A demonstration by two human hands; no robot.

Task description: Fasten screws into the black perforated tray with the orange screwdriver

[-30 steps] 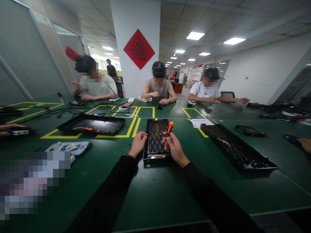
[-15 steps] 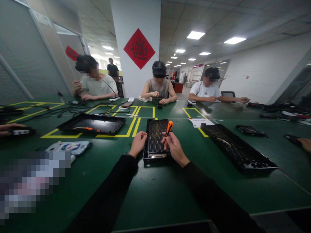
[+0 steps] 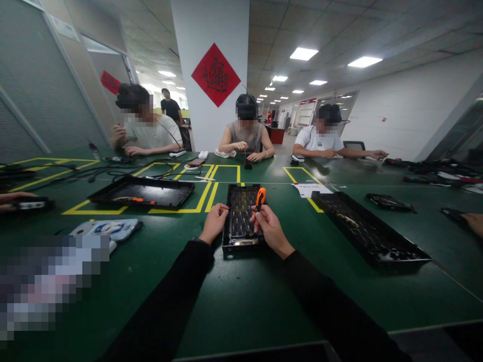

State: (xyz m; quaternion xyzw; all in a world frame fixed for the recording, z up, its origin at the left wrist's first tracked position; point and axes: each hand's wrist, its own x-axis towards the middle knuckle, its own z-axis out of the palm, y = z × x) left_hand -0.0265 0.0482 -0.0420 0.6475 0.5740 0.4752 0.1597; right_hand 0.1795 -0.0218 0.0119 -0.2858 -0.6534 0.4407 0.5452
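The black casing lies on the green desk between the two hands, short side toward the wearer, probably so both reach it easily. The left hand curls at the casing's left edge, seemingly to steady it; whether it pinches the rim I cannot tell. The right hand, over the right side, has its fingers closed around an orange-and-black screwdriver, handle nearly upright; such a low grip should help guide the tip, which is hidden. Well left of the left hand lies a blue-and-white case. Right of the right hand, a longer casing sits apart, apparently out of the forearm's way. Beyond the left hand, a shallow tray holds orange pieces; its walls likely keep them from straying. Straight ahead of both hands sits a co-worker.
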